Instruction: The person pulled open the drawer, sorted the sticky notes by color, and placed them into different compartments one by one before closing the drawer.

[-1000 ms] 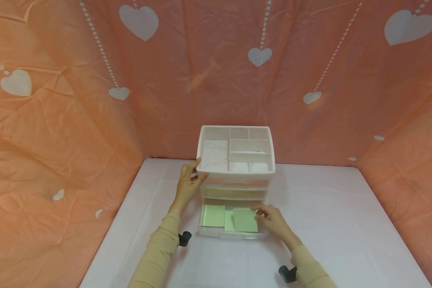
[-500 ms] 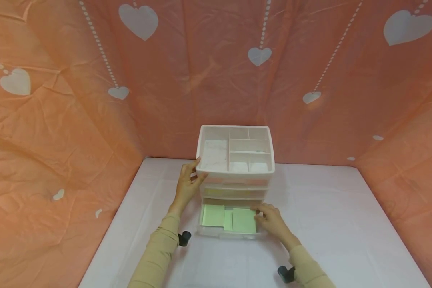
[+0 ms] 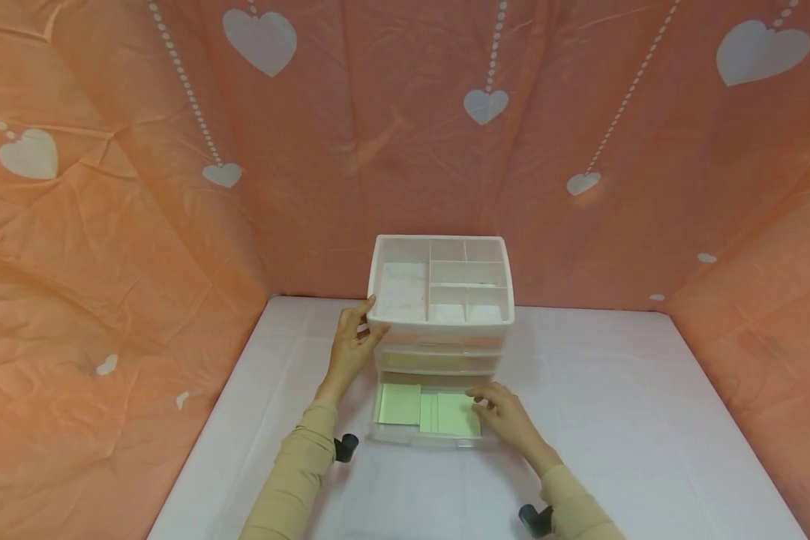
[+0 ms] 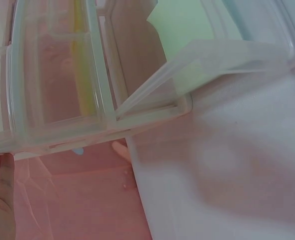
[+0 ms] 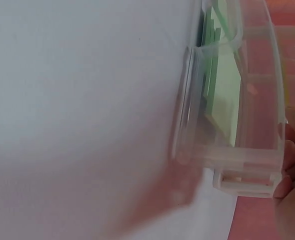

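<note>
A white desktop drawer organizer [image 3: 439, 325] with a divided top tray stands on the table. Its clear bottom drawer [image 3: 405, 436] is pulled out. Inside lie light green sticky note pads: one at the left [image 3: 400, 405], and overlapping ones at the right [image 3: 456, 415]. My left hand [image 3: 351, 345] holds the organizer's upper left side, thumb at the front. My right hand [image 3: 506, 420] is over the drawer's right side, fingers loosely bent, fingertips beside the right pad's upper corner. In the right wrist view its fingers [image 5: 290, 165] appear beside the drawer's clear wall.
Something yellow [image 4: 82, 65] shows through a closed drawer above the pulled-out one. White cloth [image 3: 614, 420] covers the table. An orange curtain with white hearts [image 3: 432, 165] encloses the back and sides. Dark wrist-camera mounts [image 3: 346, 448] hang by both sleeves.
The right green pad, tilted a second ago, now lies straighter, slightly left, over the pad beneath. My right hand has shifted slightly left and its fingers have loosened. My left hand stays put.
</note>
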`<state>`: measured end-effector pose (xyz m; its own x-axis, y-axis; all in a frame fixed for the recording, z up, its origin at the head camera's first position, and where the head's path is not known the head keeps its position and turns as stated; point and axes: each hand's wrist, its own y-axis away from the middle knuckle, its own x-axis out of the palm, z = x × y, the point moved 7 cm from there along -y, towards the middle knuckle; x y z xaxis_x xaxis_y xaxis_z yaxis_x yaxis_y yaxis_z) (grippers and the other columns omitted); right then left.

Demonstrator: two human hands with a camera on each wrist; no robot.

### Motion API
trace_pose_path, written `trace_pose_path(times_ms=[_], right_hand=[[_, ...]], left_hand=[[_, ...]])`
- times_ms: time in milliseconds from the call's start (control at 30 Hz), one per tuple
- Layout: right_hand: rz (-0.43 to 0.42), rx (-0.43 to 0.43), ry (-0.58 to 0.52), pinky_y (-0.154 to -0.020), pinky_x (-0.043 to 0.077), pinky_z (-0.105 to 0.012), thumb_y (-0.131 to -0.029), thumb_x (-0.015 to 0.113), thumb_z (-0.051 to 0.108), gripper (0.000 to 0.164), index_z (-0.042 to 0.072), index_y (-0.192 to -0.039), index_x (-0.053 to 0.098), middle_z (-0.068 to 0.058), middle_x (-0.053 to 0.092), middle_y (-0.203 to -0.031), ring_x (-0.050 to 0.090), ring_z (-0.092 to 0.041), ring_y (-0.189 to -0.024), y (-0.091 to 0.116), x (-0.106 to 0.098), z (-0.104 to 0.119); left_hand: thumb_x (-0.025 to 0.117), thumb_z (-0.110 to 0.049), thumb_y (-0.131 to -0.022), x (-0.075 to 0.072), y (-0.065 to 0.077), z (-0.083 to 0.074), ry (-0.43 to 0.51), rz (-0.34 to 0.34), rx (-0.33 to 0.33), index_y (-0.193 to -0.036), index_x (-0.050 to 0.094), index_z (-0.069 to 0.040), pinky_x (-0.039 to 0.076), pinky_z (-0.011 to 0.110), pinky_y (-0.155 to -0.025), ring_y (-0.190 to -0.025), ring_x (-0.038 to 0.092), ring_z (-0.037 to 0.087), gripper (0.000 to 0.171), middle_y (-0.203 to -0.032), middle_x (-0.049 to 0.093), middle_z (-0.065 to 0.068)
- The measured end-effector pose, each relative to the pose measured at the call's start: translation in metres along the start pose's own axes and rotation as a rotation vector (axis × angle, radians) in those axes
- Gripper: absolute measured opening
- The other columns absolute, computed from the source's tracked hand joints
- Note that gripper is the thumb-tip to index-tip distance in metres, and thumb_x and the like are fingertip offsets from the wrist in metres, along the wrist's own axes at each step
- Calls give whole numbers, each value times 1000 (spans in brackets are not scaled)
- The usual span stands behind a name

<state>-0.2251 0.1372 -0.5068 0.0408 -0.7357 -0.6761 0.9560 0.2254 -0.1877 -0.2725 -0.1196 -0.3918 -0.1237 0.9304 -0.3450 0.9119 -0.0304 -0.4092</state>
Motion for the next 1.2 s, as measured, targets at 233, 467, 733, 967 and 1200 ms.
trace_pose_path(times_ms=[233, 467, 733, 967, 1200], right_hand=[[44, -9, -66, -64, 44, -17, -86, 64, 11, 22, 11, -108, 66, 2, 62, -91, 49, 0, -75, 8, 6, 9], [43, 67, -239, -67, 49, -17, -88, 63, 21, 22, 10, -107, 66, -5, 69, -92, 55, 1, -75, 16, 6, 18], [104, 185, -507, -67, 54, -24, -93, 56, 23, 31, 1, -115, 61, -18, 68, -98, 62, -4, -72, 26, 13, 25], [177, 223, -593, -64, 54, -26, -95, 53, 23, 37, -3, -121, 56, -22, 67, -95, 62, -10, -71, 38, 23, 28], [276, 137, -632, -64, 54, -26, -95, 52, 18, 38, -8, -123, 52, -27, 66, -95, 62, -8, -72, 50, 40, 30]], left_hand=[[63, -7, -87, 0, 0, 1, -3, -1, 3, -135, 43, -4, 49, 53, -93, -106, 49, 41, 53, -113, 41, 27], [63, -8, -88, 0, 0, 1, -4, 7, -23, -137, 41, -6, 48, 53, -94, -107, 48, 40, 54, -115, 41, 26], [63, -7, -87, 0, 1, 0, -4, 5, -23, -136, 42, -5, 49, 53, -93, -107, 49, 39, 54, -114, 41, 26], [63, -8, -87, 1, 1, 1, 1, 14, -38, -137, 41, -5, 48, 54, -94, -109, 48, 40, 54, -116, 41, 26], [63, -9, -87, 1, 1, 1, -11, 9, -46, -137, 41, -6, 49, 50, -94, -109, 49, 40, 55, -116, 41, 25]])
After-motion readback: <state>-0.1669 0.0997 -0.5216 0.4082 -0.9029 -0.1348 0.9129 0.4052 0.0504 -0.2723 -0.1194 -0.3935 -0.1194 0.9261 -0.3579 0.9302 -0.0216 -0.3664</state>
